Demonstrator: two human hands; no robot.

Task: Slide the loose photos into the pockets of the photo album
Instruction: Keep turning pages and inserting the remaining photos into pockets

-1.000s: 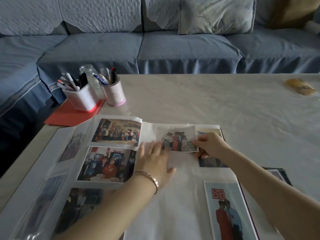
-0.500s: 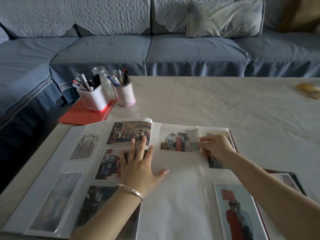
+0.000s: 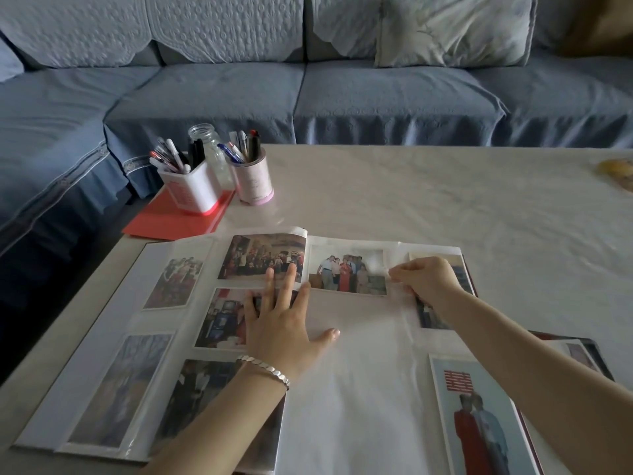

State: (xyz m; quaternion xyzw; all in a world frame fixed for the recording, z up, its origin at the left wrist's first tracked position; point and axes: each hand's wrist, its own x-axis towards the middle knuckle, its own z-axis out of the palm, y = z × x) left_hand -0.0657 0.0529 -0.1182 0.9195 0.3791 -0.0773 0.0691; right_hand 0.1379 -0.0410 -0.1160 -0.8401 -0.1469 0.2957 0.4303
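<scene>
The photo album [image 3: 359, 389] lies open on the table, with its left page full of pocketed photos. A group photo [image 3: 346, 272] sits flat in the top pocket of the right page, under glossy film. My right hand [image 3: 428, 282] pinches thumb and fingers together at that photo's right edge. My left hand [image 3: 281, 323] presses flat across the spine, fingers spread and holding nothing, its fingertips on the left page's photos. A photo of a couple in red and blue [image 3: 479, 423] fills the lower right pocket. More loose photos [image 3: 579, 354] lie beyond my right forearm, partly hidden.
Two pen holders [image 3: 191, 190] [image 3: 253, 180] and a glass jar [image 3: 209, 142] stand at the table's far left corner, partly on a red folder [image 3: 164, 221]. A yellow object [image 3: 620, 169] rests at the far right. A blue sofa [image 3: 376, 97] runs behind the table.
The group photo has gone from tilted and held up to flat inside the top pocket. My left hand slid left from the photo onto the spine and left page.
</scene>
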